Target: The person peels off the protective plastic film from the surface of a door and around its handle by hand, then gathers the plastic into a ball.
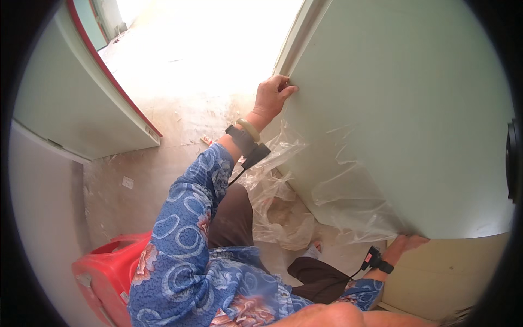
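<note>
A large pale green door panel (400, 122) fills the right side of the view, tilted in the picture. My left hand (271, 96) grips its side edge near the top, thumb on the face and fingers curled at the edge. Down at the panel's lower edge is my right hand (413, 242), with its fingers partly hidden, so its hold is unclear. Clear plastic film (359, 200) hangs loosely across the panel's lower face. More crumpled film (282, 229) lies on the floor by my knees.
A red plastic stool (110, 269) stands at lower left. Another pale green panel with a red edge (94, 94) projects at left. The dusty tiled floor (118, 212) holds scraps and a small paper label (128, 182). A cream board (445, 274) is at lower right.
</note>
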`<state>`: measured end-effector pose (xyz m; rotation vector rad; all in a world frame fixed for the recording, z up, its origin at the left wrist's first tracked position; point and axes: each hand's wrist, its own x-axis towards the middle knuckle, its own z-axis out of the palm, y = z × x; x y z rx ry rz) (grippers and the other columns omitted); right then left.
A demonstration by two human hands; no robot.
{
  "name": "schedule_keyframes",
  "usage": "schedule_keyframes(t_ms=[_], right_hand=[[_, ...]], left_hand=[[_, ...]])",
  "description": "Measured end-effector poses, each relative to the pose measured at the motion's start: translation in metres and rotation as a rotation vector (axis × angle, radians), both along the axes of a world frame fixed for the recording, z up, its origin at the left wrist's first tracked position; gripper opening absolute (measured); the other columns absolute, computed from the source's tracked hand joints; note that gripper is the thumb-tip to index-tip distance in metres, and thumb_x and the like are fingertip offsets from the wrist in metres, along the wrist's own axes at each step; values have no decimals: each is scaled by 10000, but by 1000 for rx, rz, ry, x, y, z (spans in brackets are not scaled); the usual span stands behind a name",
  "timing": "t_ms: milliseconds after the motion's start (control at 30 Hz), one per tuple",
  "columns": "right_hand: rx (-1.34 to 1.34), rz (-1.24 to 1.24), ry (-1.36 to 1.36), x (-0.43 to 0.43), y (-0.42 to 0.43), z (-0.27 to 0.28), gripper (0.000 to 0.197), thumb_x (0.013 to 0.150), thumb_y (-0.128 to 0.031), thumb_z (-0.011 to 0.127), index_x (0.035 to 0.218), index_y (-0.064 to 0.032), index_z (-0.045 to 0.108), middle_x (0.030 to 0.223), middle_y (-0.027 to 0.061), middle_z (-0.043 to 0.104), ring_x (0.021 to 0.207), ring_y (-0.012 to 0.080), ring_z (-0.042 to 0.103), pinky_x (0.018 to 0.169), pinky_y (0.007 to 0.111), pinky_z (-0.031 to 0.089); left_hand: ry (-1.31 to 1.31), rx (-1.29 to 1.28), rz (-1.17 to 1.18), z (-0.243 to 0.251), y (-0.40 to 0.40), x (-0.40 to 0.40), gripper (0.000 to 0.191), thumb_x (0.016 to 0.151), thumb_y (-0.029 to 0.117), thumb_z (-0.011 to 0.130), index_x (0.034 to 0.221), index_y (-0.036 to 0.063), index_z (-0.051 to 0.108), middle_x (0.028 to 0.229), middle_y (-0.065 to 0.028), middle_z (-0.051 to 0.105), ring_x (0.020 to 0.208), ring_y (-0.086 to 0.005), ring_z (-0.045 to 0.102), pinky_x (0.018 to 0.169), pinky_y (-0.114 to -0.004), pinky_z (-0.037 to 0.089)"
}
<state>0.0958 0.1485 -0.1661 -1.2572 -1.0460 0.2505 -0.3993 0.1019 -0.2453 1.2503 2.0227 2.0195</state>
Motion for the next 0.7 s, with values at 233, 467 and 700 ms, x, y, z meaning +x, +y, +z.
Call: schedule_keyframes(t_ms=[233, 467, 700], right_hand=[[151, 18, -671, 121, 47, -57, 461, 888, -258, 413, 1281, -17, 407, 1303, 99, 441, 1135, 235, 458, 978, 399, 321], [160, 237, -421, 125, 50, -69, 431, 883, -183, 400, 1276, -6, 393, 1284, 108, 452, 1137, 244, 456, 971, 398, 336], [187, 161, -379, 112, 47, -66, 439, 895, -213, 382, 1290, -19, 395, 1303, 108, 440, 1155, 271, 441, 976, 430, 317]], left_hand=[[300, -7, -24, 5, 5, -14, 147, 790, 125, 624, 818, -19, 623, 719, -160, 630, 625, -231, 617, 588, -296, 485], [62, -42, -26, 4, 4, -14, 200, 789, 179, 606, 835, -14, 627, 744, -179, 624, 685, -306, 614, 646, -345, 488], [84, -108, -124, 8, 0, -18, 269, 785, 246, 647, 842, -16, 633, 733, -152, 636, 645, -251, 613, 626, -322, 490]])
